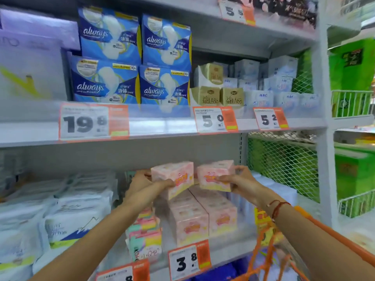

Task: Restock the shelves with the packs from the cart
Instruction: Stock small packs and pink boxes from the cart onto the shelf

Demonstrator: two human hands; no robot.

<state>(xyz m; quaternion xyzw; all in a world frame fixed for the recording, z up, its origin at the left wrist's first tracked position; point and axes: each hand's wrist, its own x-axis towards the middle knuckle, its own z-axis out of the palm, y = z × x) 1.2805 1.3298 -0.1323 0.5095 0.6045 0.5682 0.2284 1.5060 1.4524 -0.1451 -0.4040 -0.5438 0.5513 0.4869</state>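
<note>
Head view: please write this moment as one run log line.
left hand: holds pink pack | right hand: holds second pink pack | both above pink stack | stage: placing

glossy plastic packs [176, 177], matt metal shelves [162, 126]

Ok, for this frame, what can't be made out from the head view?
- Cart: cut off by the bottom and right edges; its contents can't be told.
- Small print on the price tag: too blurred to read.
- Left hand fingertips: hidden behind the left pink pack.
- Rows behind the stacked pink packs: hidden by the held packs, including the right pink pack in the right hand.
</note>
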